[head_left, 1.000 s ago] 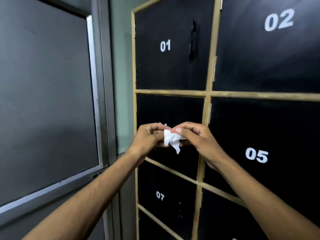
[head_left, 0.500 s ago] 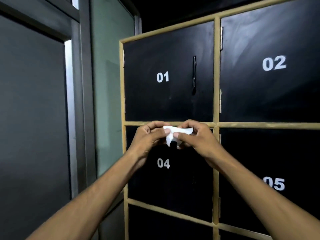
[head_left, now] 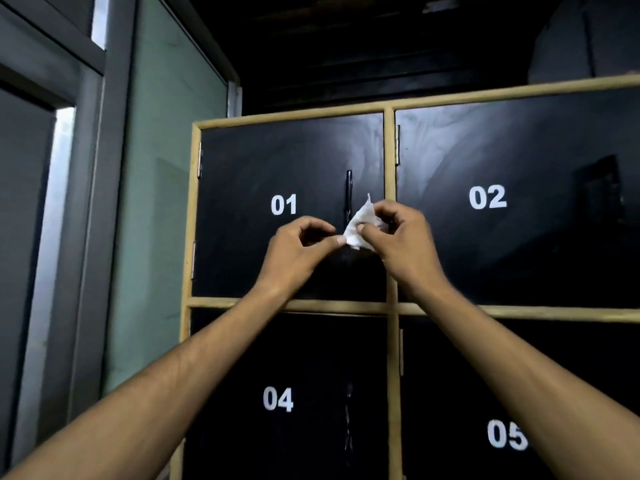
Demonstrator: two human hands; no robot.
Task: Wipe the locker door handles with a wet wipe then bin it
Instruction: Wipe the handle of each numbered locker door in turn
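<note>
Pinching a crumpled white wet wipe (head_left: 360, 225) between left hand (head_left: 300, 252) and right hand (head_left: 403, 245), one corner peaking upward, just before the locker 01 door handle (head_left: 348, 192).

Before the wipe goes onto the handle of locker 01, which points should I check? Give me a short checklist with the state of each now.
1. Wet wipe in hand: ok, pinched by both the left hand and the right hand.
2. Wipe spread open: not ok, it looks crumpled.
3. Handle of door 01 in view and in front of the hands: ok.
4. Wipe touching the handle: cannot tell, they overlap.
5. Door 01 closed: ok.
6. Bin within sight: not ok, none in view.
</note>
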